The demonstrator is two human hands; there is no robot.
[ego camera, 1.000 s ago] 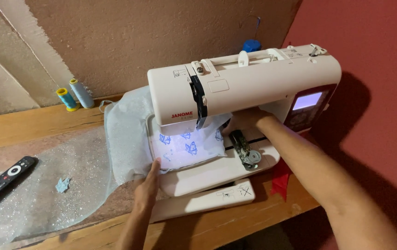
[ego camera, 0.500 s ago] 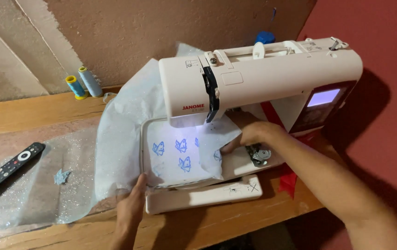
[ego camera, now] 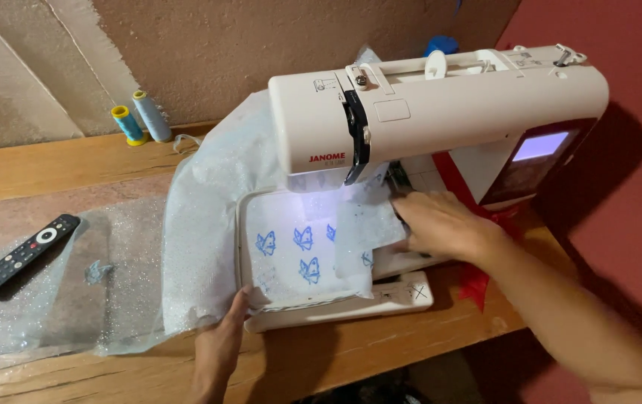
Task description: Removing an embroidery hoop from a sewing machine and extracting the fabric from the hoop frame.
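**Ana:** Head view, left to right; a black remote (ego camera: 23, 254) lies on the wooden worktop (ego camera: 52, 168), beside it a sheet of clear glittery film (ego camera: 74, 299) with a small blue cut-out (ego camera: 97, 271) on it; 2 thread spools (ego camera: 141, 117), 1 yellow and 1 pale blue, stand at the wall.

**Ben:** And the hands?

**Ana:** Left hand (ego camera: 220, 346) has its fingers spread flat, its grip open, pressing the near-left corner of the white embroidery hoop (ego camera: 250, 258); pale fabric (ego camera: 201, 224) with blue butterflies (ego camera: 303, 254) is stretched in it, under the needle of the white embroidery machine (ego camera: 441, 112).

**Ben:** Right hand?

**Ana:** Right hand (ego camera: 441, 224) rests palm-down at the hoop's right edge, fingers curled toward the clamp; whether it pinches anything I cannot tell.

**Ben:** Handling advice?

**Ana:** I'd judge it best to keep the hoop level, steady the left corner, and keep loose fabric and fingers clear of the needle; a red ribbon (ego camera: 478, 277) hangs off the edge at right.
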